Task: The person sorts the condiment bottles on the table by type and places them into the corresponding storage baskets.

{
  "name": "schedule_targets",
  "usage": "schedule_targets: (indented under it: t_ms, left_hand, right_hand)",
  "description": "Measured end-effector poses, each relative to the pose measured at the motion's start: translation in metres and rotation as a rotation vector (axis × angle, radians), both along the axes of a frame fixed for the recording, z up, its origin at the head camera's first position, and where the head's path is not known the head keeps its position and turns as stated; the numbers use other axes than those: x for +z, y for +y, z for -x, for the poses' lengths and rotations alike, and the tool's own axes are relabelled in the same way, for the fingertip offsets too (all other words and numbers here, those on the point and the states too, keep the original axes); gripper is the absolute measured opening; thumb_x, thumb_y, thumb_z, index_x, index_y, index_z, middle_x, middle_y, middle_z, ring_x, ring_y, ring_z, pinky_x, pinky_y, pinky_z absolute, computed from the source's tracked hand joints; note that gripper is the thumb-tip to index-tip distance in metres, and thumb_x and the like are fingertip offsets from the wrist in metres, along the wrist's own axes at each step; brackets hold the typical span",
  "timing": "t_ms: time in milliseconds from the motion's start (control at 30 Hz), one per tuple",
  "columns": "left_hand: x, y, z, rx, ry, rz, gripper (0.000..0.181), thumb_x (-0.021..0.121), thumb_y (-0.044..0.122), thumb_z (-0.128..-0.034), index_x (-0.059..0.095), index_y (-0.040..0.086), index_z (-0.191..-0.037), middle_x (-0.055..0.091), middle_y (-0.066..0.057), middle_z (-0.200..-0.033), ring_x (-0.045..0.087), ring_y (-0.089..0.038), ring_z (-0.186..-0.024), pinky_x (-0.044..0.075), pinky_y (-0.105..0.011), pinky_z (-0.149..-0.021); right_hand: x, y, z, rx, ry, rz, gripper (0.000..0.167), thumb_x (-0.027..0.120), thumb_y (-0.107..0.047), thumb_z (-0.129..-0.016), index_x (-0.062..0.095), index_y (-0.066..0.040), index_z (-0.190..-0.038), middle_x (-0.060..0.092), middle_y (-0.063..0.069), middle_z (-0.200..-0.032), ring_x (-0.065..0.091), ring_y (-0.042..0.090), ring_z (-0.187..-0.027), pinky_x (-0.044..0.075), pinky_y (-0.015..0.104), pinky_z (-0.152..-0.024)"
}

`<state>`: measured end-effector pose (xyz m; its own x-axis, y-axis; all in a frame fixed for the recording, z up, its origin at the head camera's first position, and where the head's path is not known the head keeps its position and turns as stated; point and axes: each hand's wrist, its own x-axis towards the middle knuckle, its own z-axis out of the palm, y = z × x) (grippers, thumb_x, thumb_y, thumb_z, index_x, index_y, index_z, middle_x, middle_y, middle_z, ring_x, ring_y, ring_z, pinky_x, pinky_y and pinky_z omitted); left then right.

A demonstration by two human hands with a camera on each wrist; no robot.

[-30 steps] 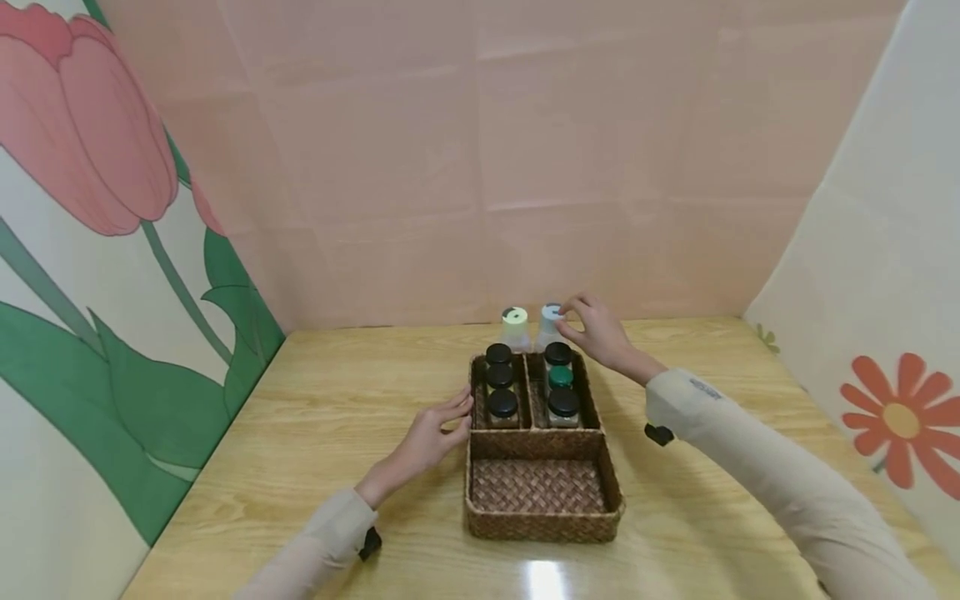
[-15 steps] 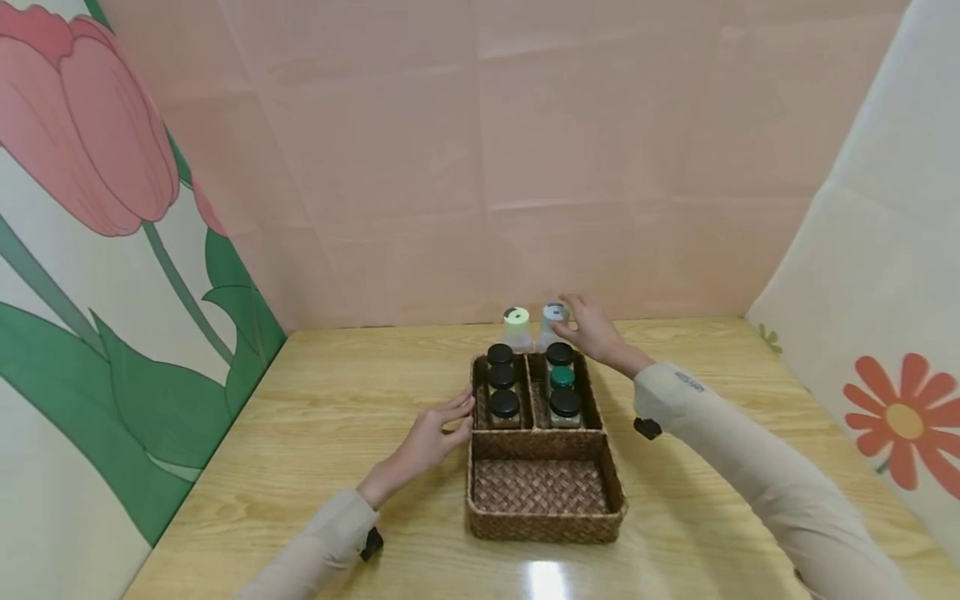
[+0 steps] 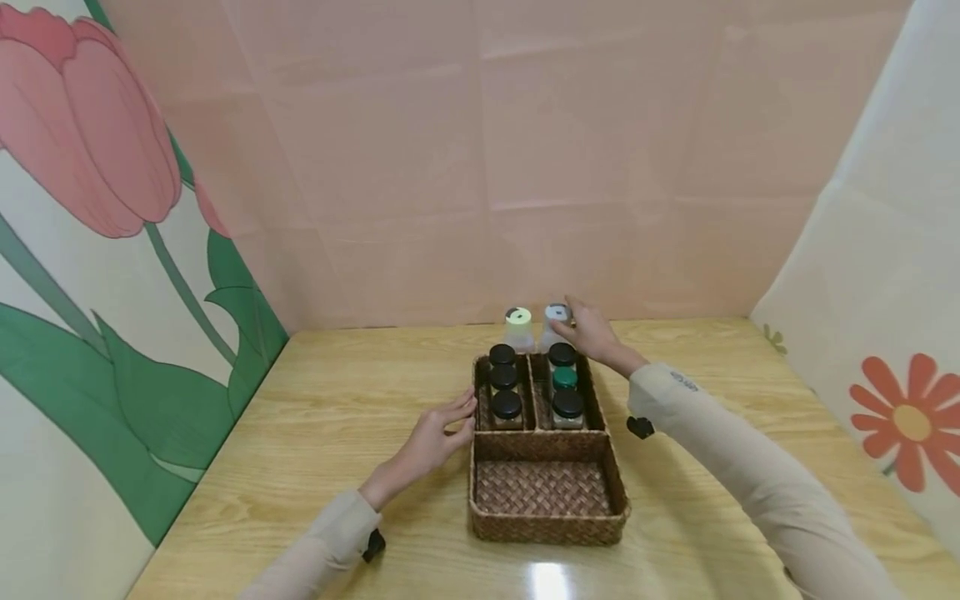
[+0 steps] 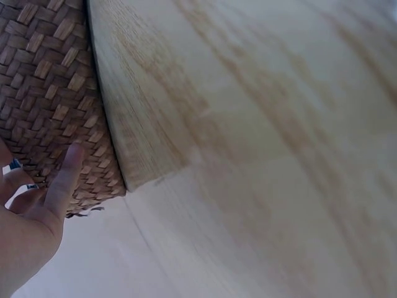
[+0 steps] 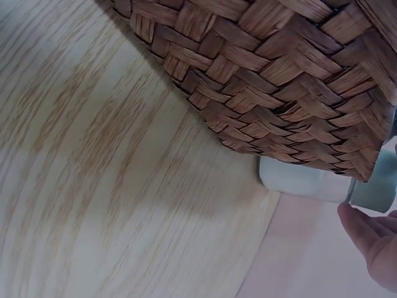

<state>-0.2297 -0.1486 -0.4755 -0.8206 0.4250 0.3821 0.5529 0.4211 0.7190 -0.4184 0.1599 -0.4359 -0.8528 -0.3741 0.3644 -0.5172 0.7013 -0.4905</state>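
Observation:
A brown woven basket (image 3: 549, 527) with three compartments stands on the table. My left hand (image 3: 427, 437) rests its extended fingers against the basket's left wall; the left wrist view shows a fingertip (image 4: 74, 154) touching the weave. Behind the basket's back right corner, my right hand (image 3: 597, 335) holds the light blue top of an upright whitish bottle (image 3: 557, 313). In the right wrist view, the thumb touches the edge of that top (image 5: 377, 186), and the basket wall hides part of the bottle. Beside it stands a similar bottle with a pale yellow top (image 3: 518, 317).
Several black-lidded jars (image 3: 506, 406) stand in the two back compartments, along with a green-lidded jar (image 3: 565, 378) on the right. The front compartment (image 3: 543, 487) shows its woven floor. A pink backdrop (image 3: 480, 167) rises behind the wooden table (image 3: 360, 375).
My right hand has shifted slightly down and left around the bottle's light blue top, its fingers now closer about it. The left hand stays against the basket.

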Motion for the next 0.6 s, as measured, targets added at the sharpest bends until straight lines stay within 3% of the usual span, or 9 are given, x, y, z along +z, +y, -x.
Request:
schedule_targets:
  t_ms: [133, 367, 600]
  left_hand:
    - [0.0004, -0.001, 0.0, -0.001, -0.001, -0.005, 0.039, 0.055, 0.008, -0.1019, 0.05, -0.012, -0.135, 0.036, -0.019, -0.152, 0.058, -0.031, -0.119, 0.055, -0.019, -0.078]
    - [-0.0012, -0.0027, -0.0013, -0.002, 0.003, -0.011, 0.039, 0.056, 0.009, -0.1019, 0.051, -0.012, -0.135, 0.036, -0.018, -0.152, 0.06, -0.031, -0.117, 0.055, -0.019, -0.079]
    - [-0.0047, -0.0049, -0.0011, 0.007, 0.014, -0.01, 0.039, 0.056, 0.01, -0.1019, 0.051, -0.012, -0.134, 0.038, -0.017, -0.151, 0.06, -0.03, -0.117, 0.055, -0.018, -0.077]
  right_hand:
    - [0.0012, 0.0003, 0.001, 0.001, -0.004, 0.031, 0.054, 0.063, -0.022, -0.099, 0.046, 0.015, -0.135, 0.062, 0.029, -0.107, 0.063, 0.042, -0.096, 0.055, 0.052, -0.075]
    - [-0.0018, 0.0002, 0.0018, -0.011, 0.005, 0.04, 0.03, 0.066, -0.022, -0.097, 0.058, 0.006, -0.105, 0.064, 0.02, -0.091, 0.062, 0.034, -0.081, 0.052, 0.046, -0.066]
    - [-0.0031, 0.0005, 0.006, -0.008, -0.016, 0.027, 0.039, 0.068, -0.021, -0.095, 0.061, 0.009, -0.118, 0.067, 0.025, -0.102, 0.064, 0.036, -0.088, 0.054, 0.05, -0.074]
